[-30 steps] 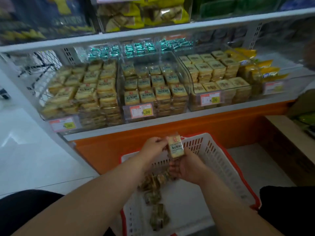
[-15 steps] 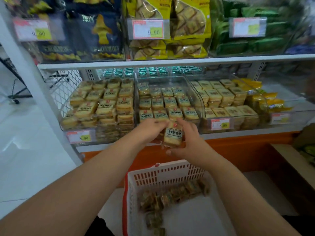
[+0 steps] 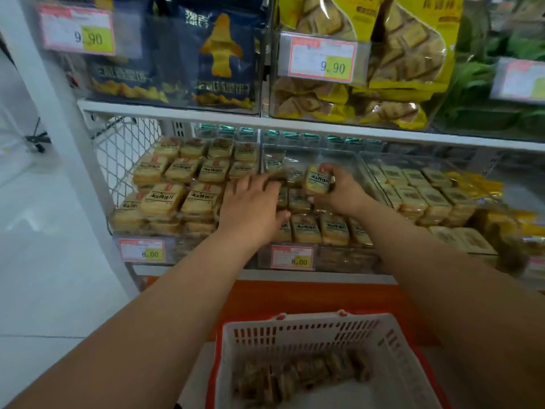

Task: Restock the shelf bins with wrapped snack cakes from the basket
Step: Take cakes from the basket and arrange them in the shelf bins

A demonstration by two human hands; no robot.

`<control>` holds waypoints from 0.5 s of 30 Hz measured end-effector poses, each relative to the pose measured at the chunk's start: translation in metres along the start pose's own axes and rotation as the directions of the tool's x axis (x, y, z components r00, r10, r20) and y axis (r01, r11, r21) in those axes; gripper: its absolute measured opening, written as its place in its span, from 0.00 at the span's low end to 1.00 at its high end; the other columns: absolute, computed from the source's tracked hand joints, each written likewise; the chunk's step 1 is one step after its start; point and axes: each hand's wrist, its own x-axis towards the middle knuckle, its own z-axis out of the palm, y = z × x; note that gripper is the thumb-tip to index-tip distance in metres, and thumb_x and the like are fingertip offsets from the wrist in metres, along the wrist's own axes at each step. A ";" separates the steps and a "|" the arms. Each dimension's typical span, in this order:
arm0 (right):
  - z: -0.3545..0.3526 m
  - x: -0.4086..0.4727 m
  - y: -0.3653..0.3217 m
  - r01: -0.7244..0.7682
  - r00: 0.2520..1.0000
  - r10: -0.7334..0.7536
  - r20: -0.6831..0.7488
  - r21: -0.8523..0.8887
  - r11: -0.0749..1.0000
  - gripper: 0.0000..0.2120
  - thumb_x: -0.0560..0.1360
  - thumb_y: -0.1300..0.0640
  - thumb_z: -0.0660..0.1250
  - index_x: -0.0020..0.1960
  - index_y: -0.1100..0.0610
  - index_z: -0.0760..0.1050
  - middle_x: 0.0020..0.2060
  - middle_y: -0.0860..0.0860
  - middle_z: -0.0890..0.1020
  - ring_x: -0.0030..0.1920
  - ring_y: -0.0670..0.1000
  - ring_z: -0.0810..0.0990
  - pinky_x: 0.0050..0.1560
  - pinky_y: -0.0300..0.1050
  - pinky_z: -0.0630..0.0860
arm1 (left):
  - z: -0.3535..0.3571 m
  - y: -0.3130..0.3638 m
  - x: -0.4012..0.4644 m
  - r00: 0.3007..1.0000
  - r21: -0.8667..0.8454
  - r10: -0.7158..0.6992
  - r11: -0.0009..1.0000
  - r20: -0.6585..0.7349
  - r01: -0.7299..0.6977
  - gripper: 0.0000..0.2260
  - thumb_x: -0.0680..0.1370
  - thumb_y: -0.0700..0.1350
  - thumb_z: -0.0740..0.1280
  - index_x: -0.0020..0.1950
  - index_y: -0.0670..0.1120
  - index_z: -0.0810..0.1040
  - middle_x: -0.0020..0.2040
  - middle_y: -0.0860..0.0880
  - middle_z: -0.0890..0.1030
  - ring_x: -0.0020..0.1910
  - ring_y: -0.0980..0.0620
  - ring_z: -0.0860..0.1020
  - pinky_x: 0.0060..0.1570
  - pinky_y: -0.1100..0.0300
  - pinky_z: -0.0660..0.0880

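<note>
My right hand (image 3: 339, 190) grips one wrapped snack cake (image 3: 317, 179), pale yellow with dark print, held upright over the back of the middle clear bin (image 3: 348, 156). My left hand (image 3: 253, 202) reaches into the same bin, fingers spread and laid on the stacked cakes at its left side. Rows of cakes (image 3: 306, 228) fill the bin's front. Below, the white basket (image 3: 298, 335) with a red rim holds several darker wrapped cakes (image 3: 298, 376) along its bottom.
The left bin (image 3: 177, 184) and the right bin (image 3: 418, 196) are stacked with similar cakes. Price tags (image 3: 292, 256) hang on the bin fronts. A shelf board (image 3: 295, 125) sits close above, carrying snack bags (image 3: 224, 54). Orange base panel and white floor below.
Both hands rose from above the basket up into the middle bin. The right hand carried the cake to the bin's back; the left hand let go of it and settled on the stacked cakes.
</note>
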 end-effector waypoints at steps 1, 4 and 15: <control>0.003 0.014 0.000 0.010 1.000 -0.010 0.005 -0.023 1.000 0.40 0.65 0.59 0.80 0.71 0.55 0.64 0.64 0.57 0.71 0.63 0.56 0.75 0.65 0.52 0.74 | 0.001 -0.002 0.001 1.000 -0.011 -0.006 1.000 -0.006 0.005 0.25 0.80 0.61 0.61 0.74 0.52 0.65 0.77 0.49 0.62 0.77 0.45 0.56 0.73 0.45 0.56; 0.006 0.047 -0.009 0.035 0.999 -0.033 0.016 -0.100 0.994 0.38 0.67 0.61 0.79 0.71 0.57 0.64 0.62 0.55 0.73 0.58 0.53 0.75 0.53 0.44 0.75 | 0.001 -0.005 0.006 0.998 -0.079 -0.049 0.996 -0.028 0.047 0.22 0.80 0.59 0.62 0.72 0.53 0.70 0.73 0.49 0.68 0.73 0.46 0.63 0.69 0.49 0.62; 0.021 0.076 -0.005 0.016 0.998 -0.013 0.060 -0.058 0.998 0.33 0.72 0.57 0.75 0.74 0.54 0.66 0.71 0.53 0.70 0.70 0.53 0.70 0.58 0.36 0.64 | 0.005 -0.005 0.005 0.993 -0.138 -0.099 0.986 -0.064 0.090 0.17 0.81 0.57 0.61 0.68 0.54 0.74 0.68 0.52 0.72 0.68 0.48 0.66 0.64 0.51 0.64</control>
